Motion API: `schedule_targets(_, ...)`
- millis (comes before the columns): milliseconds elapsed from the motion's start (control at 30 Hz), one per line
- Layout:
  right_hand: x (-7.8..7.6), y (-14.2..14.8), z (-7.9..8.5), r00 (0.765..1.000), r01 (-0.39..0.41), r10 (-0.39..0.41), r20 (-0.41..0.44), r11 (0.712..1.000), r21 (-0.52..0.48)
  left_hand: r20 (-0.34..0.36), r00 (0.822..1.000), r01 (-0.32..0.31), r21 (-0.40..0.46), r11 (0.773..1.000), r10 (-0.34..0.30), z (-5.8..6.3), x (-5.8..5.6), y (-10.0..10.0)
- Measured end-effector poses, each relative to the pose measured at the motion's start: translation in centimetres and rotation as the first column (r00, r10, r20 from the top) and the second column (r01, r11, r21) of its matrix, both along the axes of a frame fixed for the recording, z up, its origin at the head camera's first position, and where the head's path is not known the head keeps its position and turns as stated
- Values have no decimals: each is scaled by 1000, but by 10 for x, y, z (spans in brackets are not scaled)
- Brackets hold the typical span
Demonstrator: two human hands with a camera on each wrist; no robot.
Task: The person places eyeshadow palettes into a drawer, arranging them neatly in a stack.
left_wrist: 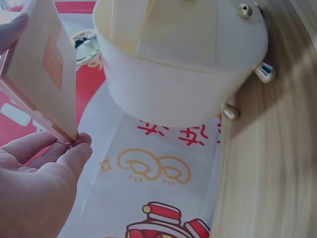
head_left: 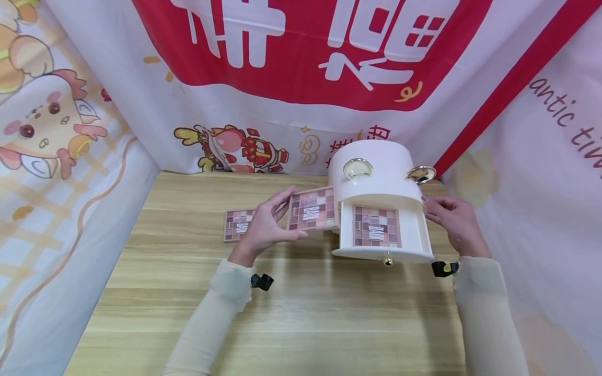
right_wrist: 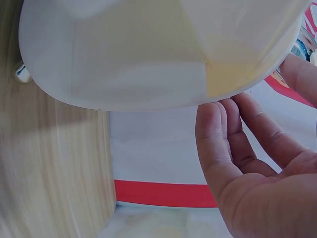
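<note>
My left hand (head_left: 265, 227) grips an eyeshadow palette (head_left: 312, 210) by its opposite edges, left of a white storage box (head_left: 376, 151). In the left wrist view the palette (left_wrist: 47, 64) is seen from its plain back, thumb and fingertips at its edges. The box's drawer (head_left: 345, 253) is pulled out, and a second palette (head_left: 376, 227) lies face up inside, toward the left. My right hand (head_left: 453, 222) touches the box's right side. In the right wrist view its fingertips (right_wrist: 210, 116) rest along the box wall. A third palette (head_left: 235, 225) lies on the table, partly behind my left hand.
Two shiny gold-rimmed ovals (head_left: 358, 168) stick up from the box's front. A gold knob (head_left: 388, 259) sits on the drawer front, and small gold feet (left_wrist: 231, 112) show underneath. Printed cloth (head_left: 263, 96) hangs behind and beside the wooden table (head_left: 291, 313).
</note>
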State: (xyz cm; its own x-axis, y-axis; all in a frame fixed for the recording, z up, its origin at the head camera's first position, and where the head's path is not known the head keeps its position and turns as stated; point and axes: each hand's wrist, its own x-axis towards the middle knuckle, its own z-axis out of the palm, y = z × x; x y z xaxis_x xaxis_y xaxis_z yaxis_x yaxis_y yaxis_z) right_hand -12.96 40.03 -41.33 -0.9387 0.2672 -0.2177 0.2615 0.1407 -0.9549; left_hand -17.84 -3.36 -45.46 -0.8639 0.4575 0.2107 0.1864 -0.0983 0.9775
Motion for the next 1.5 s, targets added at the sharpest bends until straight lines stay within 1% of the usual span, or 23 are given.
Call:
schedule_targets(400, 0, -1, 1, 1000, -5, 5, 19, 1000, 23, 1, 1000, 26, 57, 998, -26, 14, 8, 10)
schedule_targets(567, 0, 0, 1, 1000, -7, 7, 12, 1000, 19, -37, 998, 58, 111, 992, -54, 20, 11, 16)
schedule_targets(667, 1, -1, 2, 1000, -8, 7, 13, 999, 31, -49, 996, 78, 134, 988, -72, 24, 13, 18)
schedule_targets(767, 0, -2, 3, 1000, -2, 2, 7, 1000, 12, -48, 995, 90, 151, 984, -84, 26, 14, 22)
schedule_targets(967, 1, -1, 3, 1000, -2, 2, 10, 1000, -5, -52, 993, 108, 150, 983, -101, 31, 19, 29)
schedule_targets(1200, 1, -1, 2, 1000, 2, -3, 21, 1000, 27, -81, 989, 131, 142, 981, -120, 36, 23, 40)
schedule_targets(1400, 1, -2, 2, 999, 1, -4, 48, 998, 60, -78, 985, 166, 187, 968, -154, 43, 29, 50)
schedule_targets(1500, 0, -3, 2, 999, 2, -5, 51, 998, 64, -60, 984, 179, 205, 962, -170, 46, 33, 56)
